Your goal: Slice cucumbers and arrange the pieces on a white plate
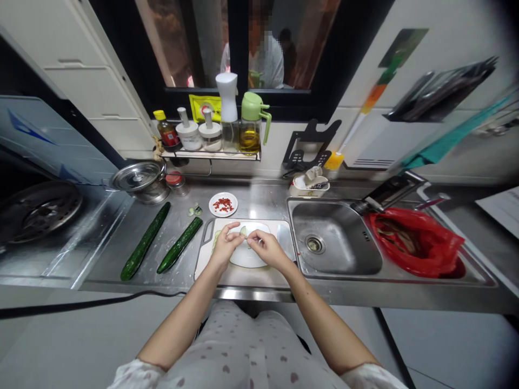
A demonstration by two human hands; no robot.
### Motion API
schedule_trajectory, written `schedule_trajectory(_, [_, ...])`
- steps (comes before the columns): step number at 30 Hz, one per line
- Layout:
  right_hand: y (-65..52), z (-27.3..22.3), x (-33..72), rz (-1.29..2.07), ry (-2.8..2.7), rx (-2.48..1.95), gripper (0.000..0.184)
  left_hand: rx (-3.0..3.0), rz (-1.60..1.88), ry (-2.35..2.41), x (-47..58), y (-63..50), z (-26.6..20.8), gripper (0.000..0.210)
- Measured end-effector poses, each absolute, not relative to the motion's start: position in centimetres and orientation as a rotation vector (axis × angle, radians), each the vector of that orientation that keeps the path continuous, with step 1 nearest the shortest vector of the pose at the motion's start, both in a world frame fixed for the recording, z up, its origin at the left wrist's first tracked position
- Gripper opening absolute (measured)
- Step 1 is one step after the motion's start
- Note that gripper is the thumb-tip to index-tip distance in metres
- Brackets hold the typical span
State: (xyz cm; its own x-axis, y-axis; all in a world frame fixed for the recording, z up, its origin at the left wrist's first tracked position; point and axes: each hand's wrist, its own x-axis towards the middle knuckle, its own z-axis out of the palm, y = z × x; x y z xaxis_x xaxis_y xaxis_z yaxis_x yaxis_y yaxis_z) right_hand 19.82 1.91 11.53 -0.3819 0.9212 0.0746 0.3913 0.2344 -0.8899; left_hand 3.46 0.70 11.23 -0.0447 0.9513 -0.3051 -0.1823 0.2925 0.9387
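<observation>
Two-handed, clamping fingers (257,236) of the left hand (227,246) and right hand (265,249) on a small pale-green piece (243,230), held just above a white dish (255,262) on the cutting board (263,279), between two cucumbers (146,243) on the metal desk (255,187) and a sink (336,265)

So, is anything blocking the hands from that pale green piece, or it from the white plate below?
Nothing visible: the left hand and right hand meet at the pale green piece, and nothing else shows between it and the white plate.
</observation>
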Motion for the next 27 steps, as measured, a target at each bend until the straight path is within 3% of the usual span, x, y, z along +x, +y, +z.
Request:
schedule_trajectory(9, [2.4, 10.5, 19.9, 1.109, -1.855, -1.25, 0.02, 0.862, 1.18, 1.199, 4.1, 1.3, 10.7, 0.063])
schedule_trajectory(27, [3.0, 6.9, 20.9, 1.028, -2.102, -1.444, 0.015, 0.934, 1.01, 1.285, 3.1, 3.0, 4.6, 0.045])
